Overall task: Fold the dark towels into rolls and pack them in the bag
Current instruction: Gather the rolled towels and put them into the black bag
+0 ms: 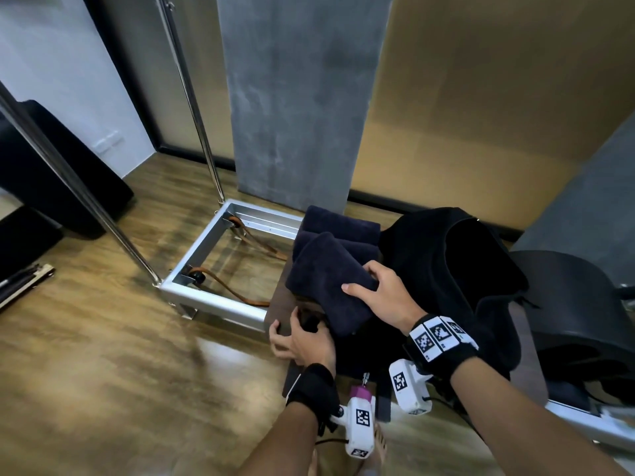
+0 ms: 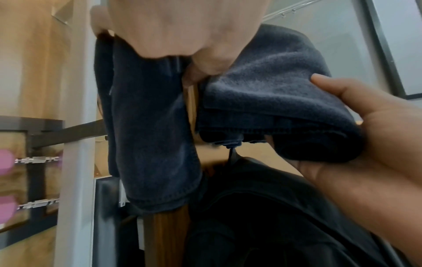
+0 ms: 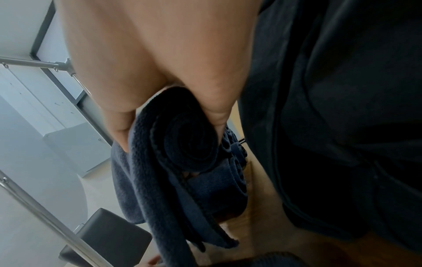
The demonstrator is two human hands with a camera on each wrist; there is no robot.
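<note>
Dark navy terry cloth, rolled into a towel roll (image 1: 331, 281), is gripped at its near end by the right hand (image 1: 381, 297), whose fingers (image 3: 118, 126) and thumb are curled round the spiral end, as shown by the right wrist view. A loose tail of the same cloth is seen hanging below those fingers. Just beyond the roll, two further rolled towels (image 1: 338, 225) are stacked side by side on a brown wooden counter (image 1: 278, 297). To the right of the gripping fingers, touching the roll's side, a black bag (image 1: 453, 269) is slumped with its mouth gaping upward. The left hand (image 1: 299, 338) is placed lower, at the counter's near edge below the roll; its fingers are curled, and in the left wrist view a hanging fold of dark towel (image 2: 150, 126) appears to be pinched under them, though the blur leaves this uncertain. A metal frame (image 1: 220, 269) is set on the wooden floor (image 1: 103, 355), left of both hands.
</note>
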